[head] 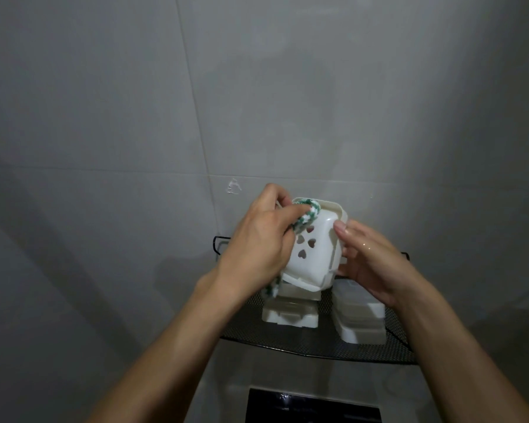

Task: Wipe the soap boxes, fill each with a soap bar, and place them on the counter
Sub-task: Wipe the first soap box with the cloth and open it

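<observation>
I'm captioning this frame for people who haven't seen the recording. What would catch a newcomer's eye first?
First, the white soap box with heart-shaped holes, held up mid-frame against the grey tiled wall. The left hand presses a green-and-white cloth onto it while the right hand steadies its right side. Below, more white soap boxes sit stacked on a black mesh shelf.

Both forearms are reaching up to the soap box | left hand is pinching a cloth against its upper left corner | right hand is cupping its right side, fingers curled.
</observation>
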Tool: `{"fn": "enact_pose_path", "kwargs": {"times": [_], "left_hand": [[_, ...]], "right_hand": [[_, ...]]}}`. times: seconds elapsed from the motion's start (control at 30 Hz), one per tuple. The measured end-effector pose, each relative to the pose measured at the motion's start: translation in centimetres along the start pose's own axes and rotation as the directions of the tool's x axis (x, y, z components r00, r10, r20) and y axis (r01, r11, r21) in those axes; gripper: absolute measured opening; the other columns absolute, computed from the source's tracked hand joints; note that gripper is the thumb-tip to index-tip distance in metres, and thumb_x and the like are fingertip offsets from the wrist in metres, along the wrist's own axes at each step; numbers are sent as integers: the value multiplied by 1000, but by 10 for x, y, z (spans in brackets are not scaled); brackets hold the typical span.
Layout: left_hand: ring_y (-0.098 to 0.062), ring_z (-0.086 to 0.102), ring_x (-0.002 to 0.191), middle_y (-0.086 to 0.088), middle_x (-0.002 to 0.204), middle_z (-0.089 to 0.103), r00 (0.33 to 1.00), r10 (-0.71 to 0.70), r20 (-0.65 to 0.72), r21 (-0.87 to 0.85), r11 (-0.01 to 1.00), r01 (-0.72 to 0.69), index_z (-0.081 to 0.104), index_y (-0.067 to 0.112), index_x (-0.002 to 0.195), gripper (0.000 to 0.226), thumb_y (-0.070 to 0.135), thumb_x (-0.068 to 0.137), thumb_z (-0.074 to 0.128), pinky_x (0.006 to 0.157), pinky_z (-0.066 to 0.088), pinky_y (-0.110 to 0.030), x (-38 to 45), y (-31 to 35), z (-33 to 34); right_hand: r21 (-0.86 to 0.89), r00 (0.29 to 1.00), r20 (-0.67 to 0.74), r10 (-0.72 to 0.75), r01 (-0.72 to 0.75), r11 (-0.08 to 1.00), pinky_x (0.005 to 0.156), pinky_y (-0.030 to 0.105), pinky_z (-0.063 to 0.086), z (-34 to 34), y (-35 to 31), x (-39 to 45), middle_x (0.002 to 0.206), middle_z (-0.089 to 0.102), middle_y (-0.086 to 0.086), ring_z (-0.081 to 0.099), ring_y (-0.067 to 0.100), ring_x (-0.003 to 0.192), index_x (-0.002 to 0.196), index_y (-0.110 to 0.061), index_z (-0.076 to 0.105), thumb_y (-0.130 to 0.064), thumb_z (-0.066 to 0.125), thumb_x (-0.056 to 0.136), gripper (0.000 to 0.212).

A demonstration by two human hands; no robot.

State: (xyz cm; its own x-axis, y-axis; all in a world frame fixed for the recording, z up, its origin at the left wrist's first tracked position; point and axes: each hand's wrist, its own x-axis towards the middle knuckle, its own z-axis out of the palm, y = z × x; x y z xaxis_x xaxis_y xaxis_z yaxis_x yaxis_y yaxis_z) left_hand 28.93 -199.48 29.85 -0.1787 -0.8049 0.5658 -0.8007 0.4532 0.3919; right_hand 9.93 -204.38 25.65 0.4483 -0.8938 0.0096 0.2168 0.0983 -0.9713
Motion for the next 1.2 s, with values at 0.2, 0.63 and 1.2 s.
{"fn": "enact_pose_path", "kwargs": {"times": [0.2,0.63,1.2], "left_hand": [[-23,53,93,-10,103,51,997,-48,-55,47,998,50,72,5,114,31,3,92,50,78,47,-37,3,-2,-5],[-23,52,92,-10,97,52,996,-6,-89,8,1000,7,73,2,107,25,5,95,51,75,47,-43,0,8,4],[-25,48,91,-8,97,50,997,59,-42,100,994,-54,72,16,119,27,14,94,61,74,45,-41,2,0,2]], "right_hand": [[24,998,-27,-57,58,998,75,42,61,1,-3,4,102,76,6,72,21,88,108,-25,76,-37,69,82,29],[-73,997,75,1,4,997,58,34,58,-3,-11,2,77,72,-4,69,12,71,114,-13,70,-38,65,86,37],[-94,993,114,44,-33,995,60,35,59,0,-12,4,86,71,3,68,13,70,117,-9,67,-36,64,91,38]]}}
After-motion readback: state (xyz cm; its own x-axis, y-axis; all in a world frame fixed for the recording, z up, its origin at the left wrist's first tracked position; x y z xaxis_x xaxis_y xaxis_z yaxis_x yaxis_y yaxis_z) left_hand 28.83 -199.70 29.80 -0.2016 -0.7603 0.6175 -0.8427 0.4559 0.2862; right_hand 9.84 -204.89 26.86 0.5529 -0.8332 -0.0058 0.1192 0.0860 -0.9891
